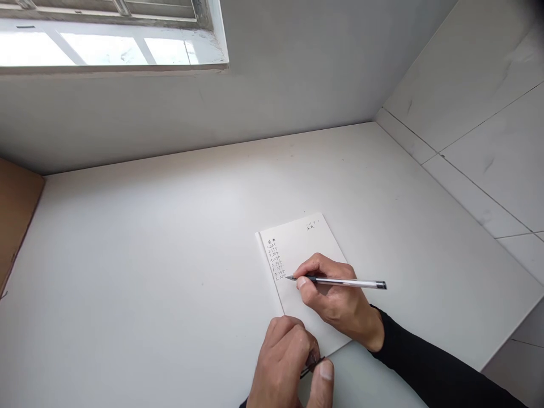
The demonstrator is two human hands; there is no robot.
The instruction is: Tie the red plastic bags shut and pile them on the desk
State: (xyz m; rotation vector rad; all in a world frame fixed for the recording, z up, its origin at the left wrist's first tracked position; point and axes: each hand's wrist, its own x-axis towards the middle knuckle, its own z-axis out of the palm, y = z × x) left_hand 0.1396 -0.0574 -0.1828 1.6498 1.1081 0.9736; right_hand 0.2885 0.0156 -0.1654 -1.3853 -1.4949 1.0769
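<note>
White notepad, numbered handwritten list; right hand grips pen; left hand curled on pad's bottom edge.

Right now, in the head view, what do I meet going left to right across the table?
Cardboard at the left edge → bare table → column of handwritten numbers on the notepad → right hand holding the pen → tiled wall. The left hand overlaps the notepad's near edge, so it is left out.
</note>
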